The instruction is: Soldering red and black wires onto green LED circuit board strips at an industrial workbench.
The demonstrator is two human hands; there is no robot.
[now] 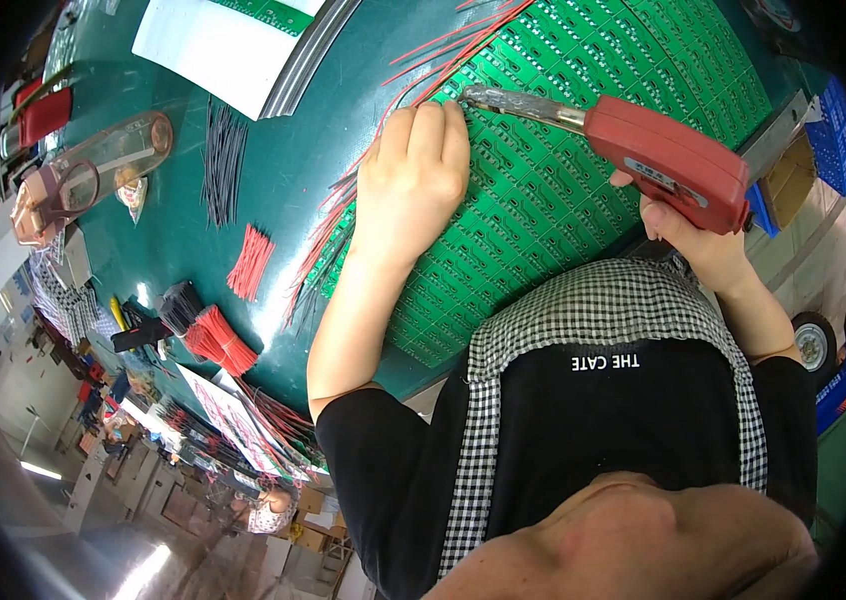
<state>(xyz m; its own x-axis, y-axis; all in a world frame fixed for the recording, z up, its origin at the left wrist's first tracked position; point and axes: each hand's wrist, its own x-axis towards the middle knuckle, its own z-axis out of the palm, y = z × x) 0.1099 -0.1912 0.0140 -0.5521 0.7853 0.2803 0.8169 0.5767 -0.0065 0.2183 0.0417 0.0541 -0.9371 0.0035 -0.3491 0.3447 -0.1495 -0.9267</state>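
Two hands at the upper left of the green circuit-board array [543,185]. Right hand [688,230] is wrapped around the grip of a red pistol-shaped tool [668,155], metal snout pointing left, its tip just beside the left fingertips. Left hand [418,165] sits palm down over the array's left edge, fingers bent and bunched at the tip. Can't tell if they pinch a wire or only press on the board; the contact is hidden.

Progress, my read: early. Red wires [484,38] run along the left edge, above and below the left hand, with some dark ones among them. The rows right of that carry no wires that I can see, so most of the array looks untouched. Whether the wire ends are actually joined to the pads — too small to tell.

Array itself: lies flat on the dark green tabletop [288,190], between the person's body and the table's far side, skewed to the view. Bright green, a tight grid of small repeated units with pale outlines and tiny dark and light spots. Seams show between sections; can't tell if it's one sheet or several butted together. No visible damage at this scale. Wires fan out loosely to the left, not tidy.

Loose stock left of the array: a dark bundle [224,165], a short red bundle [251,262], and a thicker red bundle [220,340] nearer the person.
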